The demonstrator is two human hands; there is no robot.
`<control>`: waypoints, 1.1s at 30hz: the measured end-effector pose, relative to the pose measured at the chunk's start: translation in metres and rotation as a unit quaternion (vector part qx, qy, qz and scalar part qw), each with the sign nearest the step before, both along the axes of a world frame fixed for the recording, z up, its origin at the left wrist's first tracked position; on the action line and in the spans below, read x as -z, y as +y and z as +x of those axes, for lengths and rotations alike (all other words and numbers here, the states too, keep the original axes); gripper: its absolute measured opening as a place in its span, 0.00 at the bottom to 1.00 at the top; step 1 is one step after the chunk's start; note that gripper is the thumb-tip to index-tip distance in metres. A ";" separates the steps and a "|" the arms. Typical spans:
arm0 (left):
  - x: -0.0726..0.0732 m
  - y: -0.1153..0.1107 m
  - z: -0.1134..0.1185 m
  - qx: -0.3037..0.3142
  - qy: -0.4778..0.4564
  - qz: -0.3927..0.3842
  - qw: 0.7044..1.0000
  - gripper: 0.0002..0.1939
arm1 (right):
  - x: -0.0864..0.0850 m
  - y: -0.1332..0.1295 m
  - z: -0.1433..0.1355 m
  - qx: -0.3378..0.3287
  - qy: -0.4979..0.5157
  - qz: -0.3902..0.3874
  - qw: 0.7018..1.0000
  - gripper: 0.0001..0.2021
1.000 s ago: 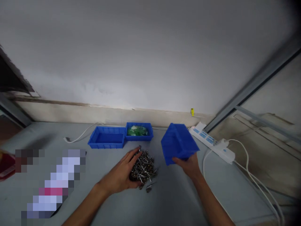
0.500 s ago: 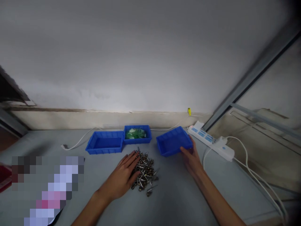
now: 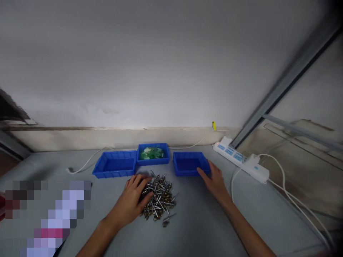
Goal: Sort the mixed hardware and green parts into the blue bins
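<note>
Small metal pieces with thin shiny shanks and thicker brownish heads lie in a loose pile [image 3: 160,200]. Over the pile's left edge rests my left hand [image 3: 131,196], fingers spread and holding nothing that I can see. My right hand [image 3: 216,181] grips the right blue plastic bin [image 3: 189,172] by its right wall, thumb over the rim. That bin sits on the table and looks empty inside. Left of it, by the wall, a middle blue bin [image 3: 153,162] holds green and clear plastic packaging [image 3: 152,153]. A left blue bin [image 3: 114,174] has nothing visible inside.
A white power strip [image 3: 241,160] with plugs and cables lies at the right. A white cable [image 3: 85,163] runs along the back left. Blurred-out items [image 3: 59,214] cover the front left of the grey table [image 3: 203,228]. A wall [image 3: 150,78] stands behind.
The right blue bin was tilted and askew; my right hand has lowered it flat and turned it straighter, beside the middle bin. My left hand still rests at the pile.
</note>
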State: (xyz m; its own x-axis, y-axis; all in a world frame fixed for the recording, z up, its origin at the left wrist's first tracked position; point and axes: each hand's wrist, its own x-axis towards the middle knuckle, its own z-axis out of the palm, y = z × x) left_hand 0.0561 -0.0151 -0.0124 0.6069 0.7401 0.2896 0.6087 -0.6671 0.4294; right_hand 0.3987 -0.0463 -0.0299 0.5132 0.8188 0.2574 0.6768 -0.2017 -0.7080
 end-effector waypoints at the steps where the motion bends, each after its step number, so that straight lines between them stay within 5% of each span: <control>1: 0.000 0.001 0.000 0.004 -0.004 0.004 1.000 0.19 | 0.000 0.002 -0.001 -0.005 -0.022 -0.017 1.000 0.34; 8: -0.002 0.011 0.008 0.058 0.006 0.016 0.998 0.29 | -0.004 0.012 -0.004 -0.025 -0.071 -0.057 0.996 0.33; 12: -0.005 0.008 0.010 0.075 0.013 -0.011 0.997 0.24 | -0.011 0.016 -0.005 -0.005 -0.093 -0.052 0.994 0.38; 20: -0.010 0.003 0.006 0.064 -0.018 -0.044 0.997 0.18 | -0.051 0.040 -0.032 -0.079 -0.201 0.024 0.976 0.25; 26: -0.015 -0.001 0.007 0.061 -0.025 -0.053 0.996 0.15 | -0.094 0.100 -0.093 -0.316 -0.254 -0.071 0.911 0.14; 33: -0.018 -0.001 0.001 0.028 -0.033 -0.033 0.999 0.19 | -0.101 0.181 -0.137 -0.389 -0.285 -0.183 0.857 0.11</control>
